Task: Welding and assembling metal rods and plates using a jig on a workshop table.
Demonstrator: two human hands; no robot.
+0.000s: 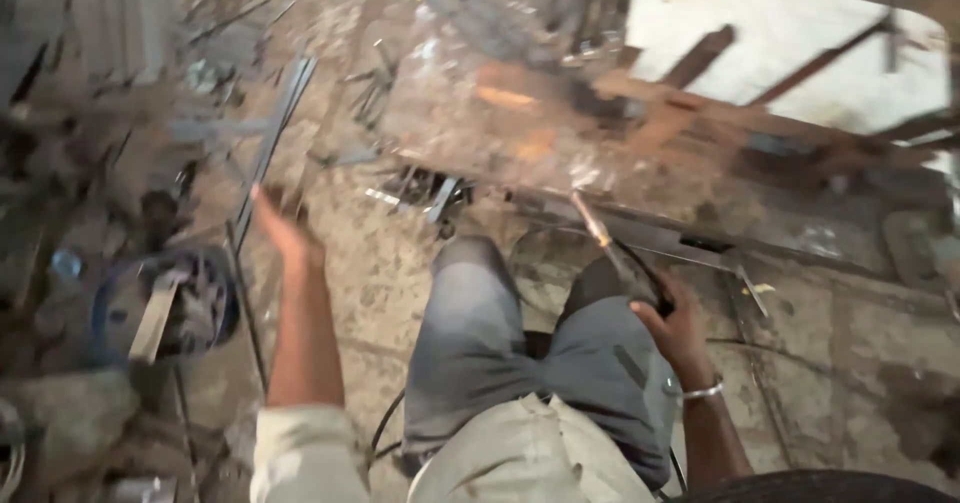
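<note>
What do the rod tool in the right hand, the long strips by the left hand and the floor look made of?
Rod tool in the right hand: seemingly metal with a dark handle; blurred. Long strips beyond the open left hand: likely steel, grey and dull, thin and straight. Floor: probably concrete, rough, mottled and stained.

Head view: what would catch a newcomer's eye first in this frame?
Probably the person's own legs in grey trousers at bottom centre, crouched over a gritty floor. The right hand grips a welding electrode holder whose rod points up-left toward a rusty metal frame lying across the upper right. The left hand is flung out open, beside long thin metal strips, with a round bin of scrap at far left.
</note>
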